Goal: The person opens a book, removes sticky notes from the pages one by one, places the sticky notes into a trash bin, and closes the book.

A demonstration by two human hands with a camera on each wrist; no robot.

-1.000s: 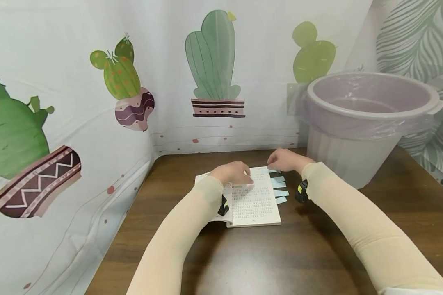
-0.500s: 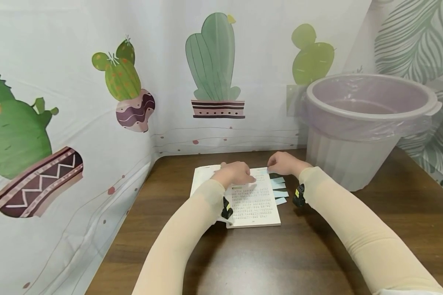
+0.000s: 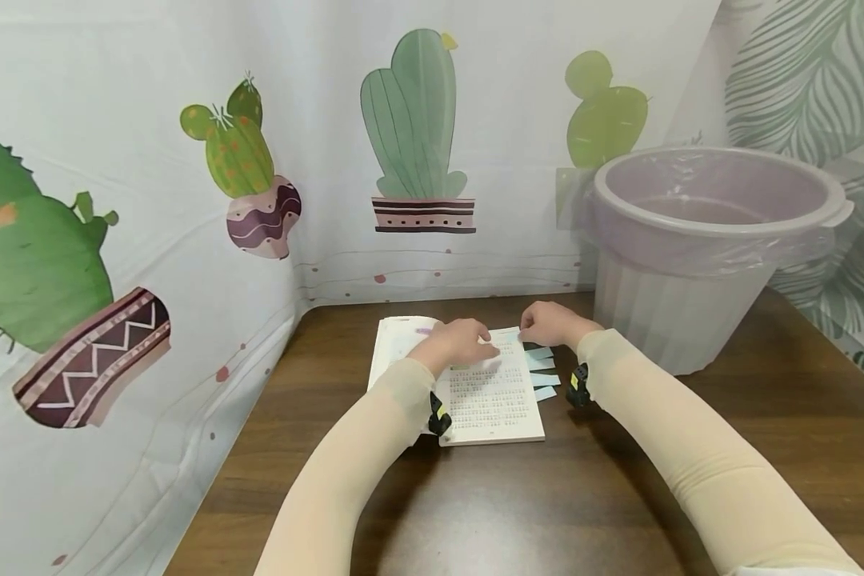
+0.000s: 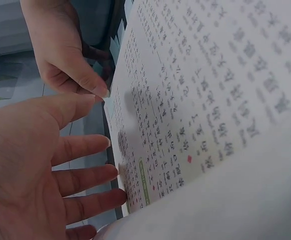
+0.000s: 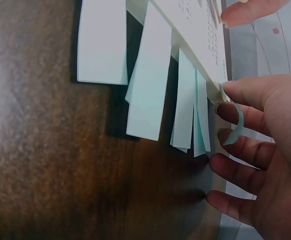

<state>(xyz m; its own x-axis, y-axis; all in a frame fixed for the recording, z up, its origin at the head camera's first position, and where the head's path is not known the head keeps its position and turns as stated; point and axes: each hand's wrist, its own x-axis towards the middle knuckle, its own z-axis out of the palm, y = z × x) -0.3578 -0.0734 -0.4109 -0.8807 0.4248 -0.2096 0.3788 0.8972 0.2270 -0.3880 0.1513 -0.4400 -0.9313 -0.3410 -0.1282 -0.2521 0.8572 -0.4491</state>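
An open book (image 3: 493, 408) with printed text lies on the table. Several pale blue paper strips (image 3: 545, 380) stick out from its right edge. At the book's top right corner my right hand (image 3: 550, 322) pinches a sticky tab between thumb and forefinger; in the right wrist view this sticky tab (image 5: 239, 122) curls among the fingers at the page edge. My left hand (image 3: 458, 344) hovers over or rests on the upper page, which I cannot tell. Its fingers (image 4: 88, 178) are spread and loosely straight in the left wrist view, holding nothing.
A large pale bin (image 3: 680, 304) with a clear plastic liner stands at the right, close behind my right forearm. The brown wooden table (image 3: 511, 512) meets a cactus-print cloth (image 3: 331, 144) at the back and left.
The book's left pages have shifted and show more, with a purple mark in sight. Both hands stay in nearly the same place, and the right keeps its pinch. The view has shifted slightly.
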